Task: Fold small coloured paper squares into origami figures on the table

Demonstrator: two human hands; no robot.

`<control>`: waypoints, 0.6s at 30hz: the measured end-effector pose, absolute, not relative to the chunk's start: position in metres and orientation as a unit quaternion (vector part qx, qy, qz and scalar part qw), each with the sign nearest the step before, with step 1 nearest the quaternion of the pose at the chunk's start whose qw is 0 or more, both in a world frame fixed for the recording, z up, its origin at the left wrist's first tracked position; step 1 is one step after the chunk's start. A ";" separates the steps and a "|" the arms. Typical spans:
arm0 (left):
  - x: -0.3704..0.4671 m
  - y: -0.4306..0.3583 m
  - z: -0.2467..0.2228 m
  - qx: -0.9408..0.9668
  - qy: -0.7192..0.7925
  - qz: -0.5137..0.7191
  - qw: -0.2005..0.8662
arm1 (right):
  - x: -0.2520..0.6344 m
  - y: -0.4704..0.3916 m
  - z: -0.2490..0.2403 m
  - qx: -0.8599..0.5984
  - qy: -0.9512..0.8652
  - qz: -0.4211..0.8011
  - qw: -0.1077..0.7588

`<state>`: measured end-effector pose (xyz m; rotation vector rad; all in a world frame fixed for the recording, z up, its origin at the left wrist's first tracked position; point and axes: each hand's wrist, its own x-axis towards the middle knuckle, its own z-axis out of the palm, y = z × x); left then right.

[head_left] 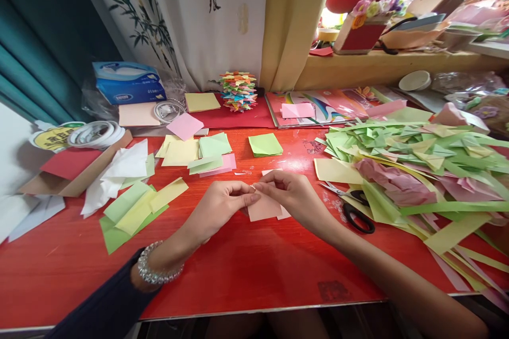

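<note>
My left hand (229,197) and my right hand (287,192) meet over the red table, thumbs and forefingers pinched together. A tiny whitish bit shows between the fingertips, too small to name. Just beneath lie pale pink paper squares (264,208), partly covered by my fingers. Behind my hands is a stack of green paper squares (265,144). Mint paper squares (215,144), yellow paper squares (181,153) and pink slips (217,166) lie to its left. Scissors with black handles (358,217) rest open to the right of my right hand.
Cut and folded paper pieces (421,143) are heaped at the right. Tape rolls (95,133), a cardboard tray (85,175) and a blue tissue pack (128,83) stand at left. Green and yellow sheets (135,209) lie nearer. A folded-paper tower (238,91) stands at the back.
</note>
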<state>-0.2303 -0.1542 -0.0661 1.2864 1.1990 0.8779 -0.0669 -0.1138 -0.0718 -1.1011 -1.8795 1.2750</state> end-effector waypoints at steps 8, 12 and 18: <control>-0.227 -0.158 -0.066 0.555 0.532 0.382 0.513 | -0.067 -0.118 -0.073 -0.426 -0.734 0.435 0.300; -0.227 -0.157 -0.067 0.557 0.530 0.389 0.508 | -0.068 -0.117 -0.074 -0.413 -0.722 0.465 0.303; -0.231 -0.151 -0.067 0.531 0.526 0.421 0.514 | -0.065 -0.111 -0.073 -0.370 -0.643 0.579 0.339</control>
